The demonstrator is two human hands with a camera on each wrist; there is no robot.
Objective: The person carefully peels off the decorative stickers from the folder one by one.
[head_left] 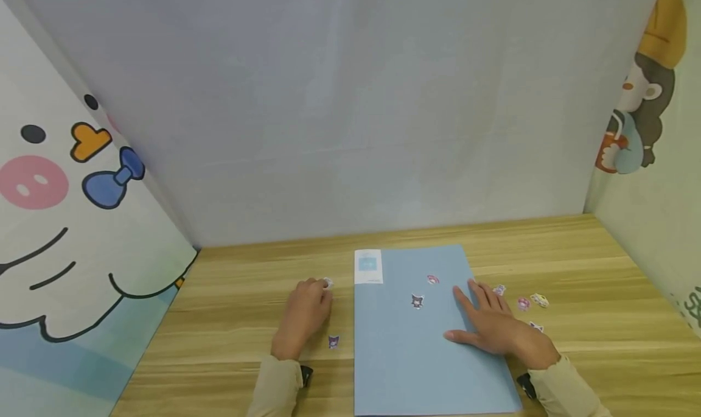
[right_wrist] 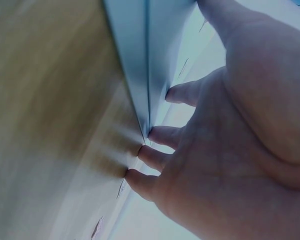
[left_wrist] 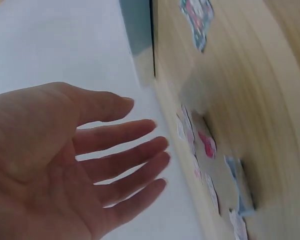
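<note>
A light blue folder [head_left: 405, 356] with a white label in its upper left corner lies on the table. My right hand [head_left: 493, 329] rests over its right edge, fingers spread; in the right wrist view the fingertips [right_wrist: 175, 94] touch the folder and the wood beside it. On the cover sit a dark cartoon sticker [head_left: 417, 301] and a pink sticker [head_left: 433, 279]. To the left of the folder, my left hand [head_left: 303, 316] is at a whitish sticker [head_left: 328, 282], partly hidden by the fingers. The left wrist view shows that hand's fingers [left_wrist: 120, 137] loosely extended, holding nothing.
A purple cartoon sticker [head_left: 333, 342] lies between my left hand and the folder. Several more, including a pink sticker [head_left: 523, 304] and a yellowish sticker [head_left: 540, 300], are scattered right of the folder. A grey backdrop [head_left: 356, 131] and printed side panels surround the wooden table [head_left: 219, 344].
</note>
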